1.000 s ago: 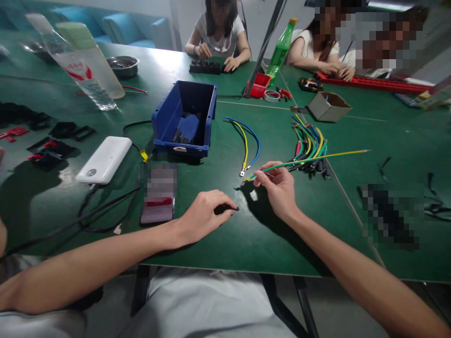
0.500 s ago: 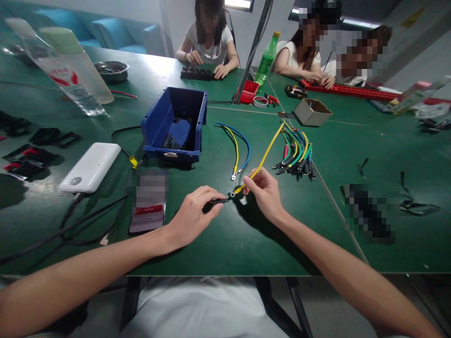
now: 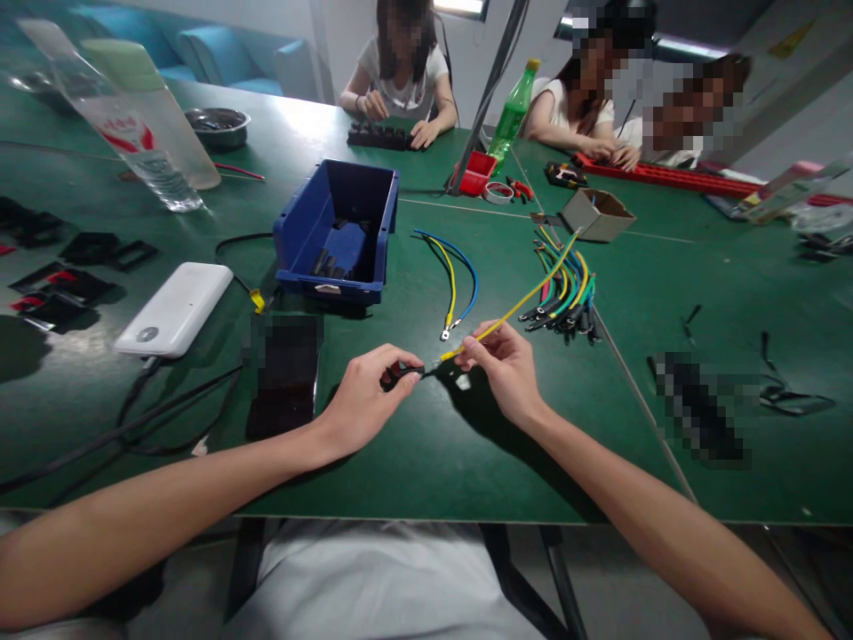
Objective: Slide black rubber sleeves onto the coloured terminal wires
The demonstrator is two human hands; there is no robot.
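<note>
My left hand (image 3: 370, 391) is closed in a pinch around a small black plastic piece (image 3: 393, 377), partly hidden by the fingers. Between the thumb and fingers of my right hand (image 3: 503, 363) is a yellow wire (image 3: 526, 302); its lug end points at the black piece. Whether the two touch is too small to tell. Just beyond lie a loose yellow wire (image 3: 454, 280) and a blue wire (image 3: 475, 284), meeting at a metal lug (image 3: 445, 335). Right of them rests a bundle of coloured wires (image 3: 566, 289) with black-sleeved ends.
A blue bin (image 3: 333, 286) with small black parts stands ahead. To the left lie a phone (image 3: 285, 373), a white power bank (image 3: 174, 307) with cables, and two bottles (image 3: 153, 164). A small cardboard box (image 3: 596, 216) sits beyond the bundle. Co-workers sit across the table.
The yellow wire in my right hand has swung, its far end moving right and its lug end turning further towards the black piece. The black piece has tilted. The phone's screen has gone dark.
</note>
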